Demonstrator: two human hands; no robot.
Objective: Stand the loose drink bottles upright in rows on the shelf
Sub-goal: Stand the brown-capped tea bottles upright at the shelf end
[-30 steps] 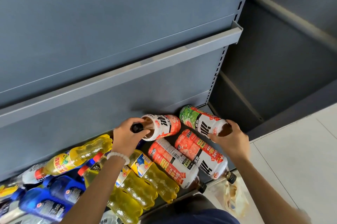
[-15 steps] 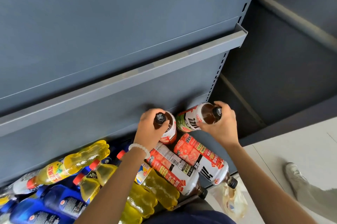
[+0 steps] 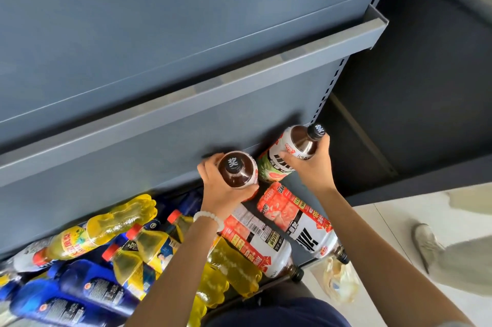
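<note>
Several loose plastic drink bottles lay heaped on the grey metal bottom shelf (image 3: 298, 185): blue bottles (image 3: 87, 289) at far left, then yellow soda bottles with red caps (image 3: 106, 230), one with its base toward the back panel. Near centre, the left hand (image 3: 223, 191), a white bead bracelet (image 3: 209, 217) on its wrist, gripped an upright brown tea bottle with a black cap (image 3: 235, 169) close to the shelf's back panel. Just beside it, the right hand (image 3: 311, 167) clasped a second brown tea bottle with a green-and-white label (image 3: 292, 153), tilted with its cap leaning right. Below the hands, two red-and-white labelled bottles (image 3: 290, 222) lay on their sides, caps toward the shelf's front edge. At far right, another person's pale shoe (image 3: 426, 241) stood on the white tiled floor (image 3: 386, 220).
</note>
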